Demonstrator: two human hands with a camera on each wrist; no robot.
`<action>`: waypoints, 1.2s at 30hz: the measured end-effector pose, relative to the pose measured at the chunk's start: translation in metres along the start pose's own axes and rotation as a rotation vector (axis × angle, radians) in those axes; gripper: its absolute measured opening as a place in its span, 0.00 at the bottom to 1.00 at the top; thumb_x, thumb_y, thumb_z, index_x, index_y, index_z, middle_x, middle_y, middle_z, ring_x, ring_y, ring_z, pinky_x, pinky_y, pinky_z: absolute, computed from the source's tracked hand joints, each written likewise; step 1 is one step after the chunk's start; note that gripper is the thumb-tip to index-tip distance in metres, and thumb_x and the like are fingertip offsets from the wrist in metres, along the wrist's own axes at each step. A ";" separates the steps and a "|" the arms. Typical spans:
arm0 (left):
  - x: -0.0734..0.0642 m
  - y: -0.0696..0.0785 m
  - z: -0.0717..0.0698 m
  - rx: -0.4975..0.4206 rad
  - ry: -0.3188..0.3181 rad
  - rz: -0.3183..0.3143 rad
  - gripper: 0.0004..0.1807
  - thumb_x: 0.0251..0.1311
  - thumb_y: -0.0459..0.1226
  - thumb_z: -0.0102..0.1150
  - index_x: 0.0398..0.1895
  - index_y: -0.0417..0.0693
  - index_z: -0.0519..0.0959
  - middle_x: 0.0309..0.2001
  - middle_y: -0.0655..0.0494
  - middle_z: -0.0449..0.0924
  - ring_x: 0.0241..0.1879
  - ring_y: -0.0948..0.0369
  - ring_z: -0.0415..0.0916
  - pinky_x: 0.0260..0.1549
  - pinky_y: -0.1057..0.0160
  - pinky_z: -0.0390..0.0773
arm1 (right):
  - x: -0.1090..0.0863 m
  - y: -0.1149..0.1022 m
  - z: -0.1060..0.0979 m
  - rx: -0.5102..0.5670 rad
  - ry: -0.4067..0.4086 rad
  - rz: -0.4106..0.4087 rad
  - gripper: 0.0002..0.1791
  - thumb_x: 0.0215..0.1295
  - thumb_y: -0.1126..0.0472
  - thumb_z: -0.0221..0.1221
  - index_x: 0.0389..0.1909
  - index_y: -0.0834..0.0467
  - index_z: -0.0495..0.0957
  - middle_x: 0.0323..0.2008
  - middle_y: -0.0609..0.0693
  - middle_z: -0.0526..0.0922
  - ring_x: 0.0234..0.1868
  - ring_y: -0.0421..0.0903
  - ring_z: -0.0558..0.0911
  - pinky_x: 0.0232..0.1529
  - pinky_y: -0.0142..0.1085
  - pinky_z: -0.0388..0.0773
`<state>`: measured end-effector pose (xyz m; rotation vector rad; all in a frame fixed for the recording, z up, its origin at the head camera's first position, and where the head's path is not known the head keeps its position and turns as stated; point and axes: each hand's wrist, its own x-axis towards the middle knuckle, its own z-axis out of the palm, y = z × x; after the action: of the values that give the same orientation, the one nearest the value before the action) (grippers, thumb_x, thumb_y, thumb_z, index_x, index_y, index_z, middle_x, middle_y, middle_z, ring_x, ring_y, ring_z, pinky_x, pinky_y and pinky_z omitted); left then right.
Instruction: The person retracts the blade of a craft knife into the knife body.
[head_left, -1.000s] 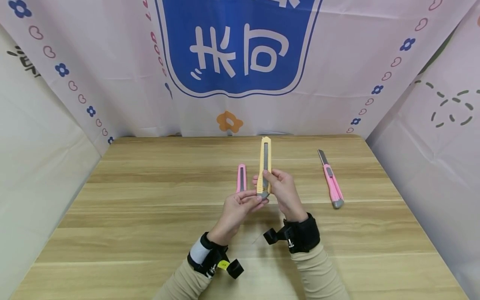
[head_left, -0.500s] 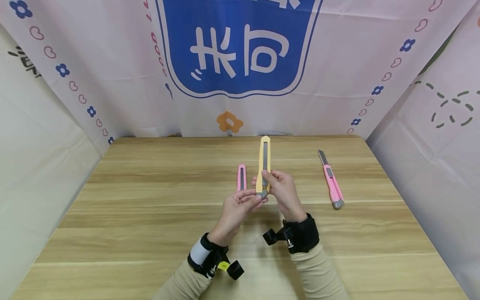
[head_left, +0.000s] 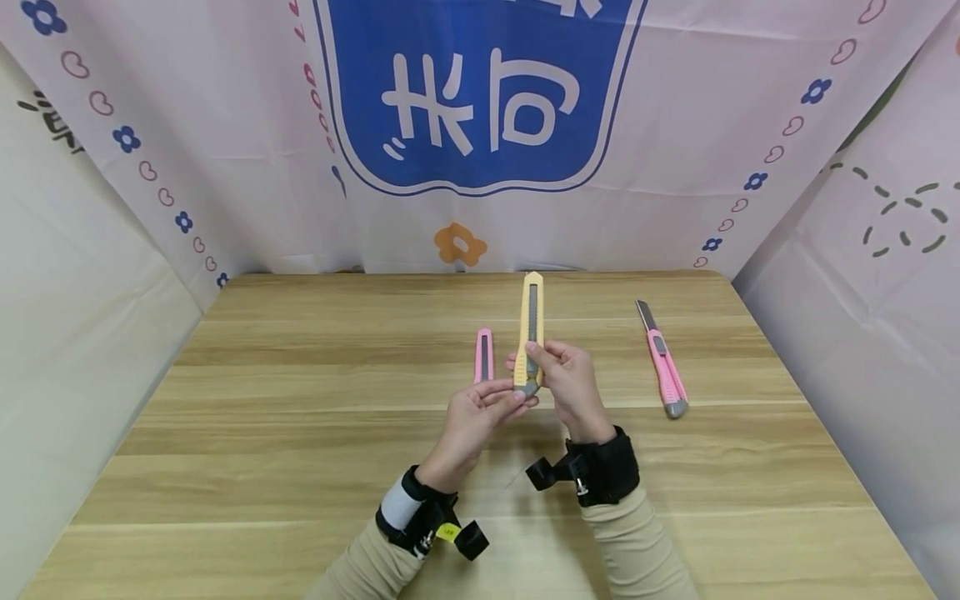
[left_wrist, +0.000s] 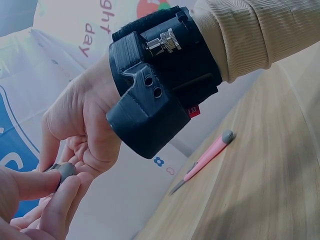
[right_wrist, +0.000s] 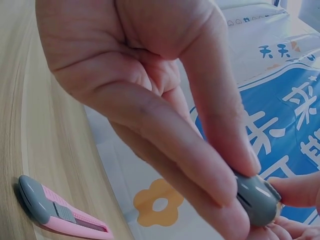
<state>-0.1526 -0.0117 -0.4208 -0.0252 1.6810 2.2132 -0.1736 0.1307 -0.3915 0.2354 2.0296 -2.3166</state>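
Observation:
Both hands hold a yellow utility knife (head_left: 532, 312) upright over the table, with no blade showing past its tip. The left hand (head_left: 465, 427) pinches the grey end cap (right_wrist: 256, 199) between thumb and fingers. The right hand (head_left: 573, 387) grips the lower body from the right, its thumb lying on the grey track along the front. Behind the left hand lies a pink utility knife (head_left: 483, 354), its near end hidden in the head view. A second pink utility knife (head_left: 663, 367) rests to the right with its blade extended away from the person.
A wood-grain table (head_left: 300, 467) spans the space under the hands. Printed white cloth (head_left: 697, 92) hangs behind it, and more cloth closes off both sides. Black wrist straps (head_left: 606, 468) with small camera mounts sit on both wrists.
The hands keep the same hold throughout. The yellow utility knife shifts very slightly left, then back right; the pink knives stay put.

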 end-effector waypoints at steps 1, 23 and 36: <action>0.000 0.000 0.000 -0.002 0.000 0.001 0.16 0.61 0.26 0.56 0.53 0.31 0.75 0.45 0.39 0.86 0.37 0.64 0.87 0.56 0.55 0.82 | 0.000 0.000 0.000 -0.001 -0.001 -0.002 0.18 0.71 0.62 0.54 0.53 0.72 0.75 0.33 0.52 0.90 0.37 0.42 0.89 0.39 0.28 0.87; 0.001 -0.003 0.001 -0.006 -0.002 0.005 0.16 0.61 0.26 0.57 0.53 0.29 0.75 0.45 0.38 0.85 0.36 0.65 0.87 0.49 0.64 0.85 | 0.002 0.002 -0.001 -0.003 0.004 0.001 0.17 0.70 0.64 0.53 0.53 0.72 0.75 0.29 0.46 0.90 0.43 0.50 0.88 0.38 0.27 0.87; 0.001 -0.002 0.000 -0.002 0.004 0.000 0.16 0.62 0.26 0.55 0.53 0.30 0.75 0.45 0.38 0.86 0.37 0.64 0.87 0.52 0.61 0.84 | 0.002 0.003 -0.001 0.000 -0.010 -0.002 0.17 0.69 0.67 0.54 0.54 0.74 0.74 0.37 0.55 0.89 0.41 0.46 0.89 0.40 0.29 0.87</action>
<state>-0.1530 -0.0108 -0.4228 -0.0304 1.6813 2.2159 -0.1755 0.1315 -0.3946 0.2211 2.0267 -2.3136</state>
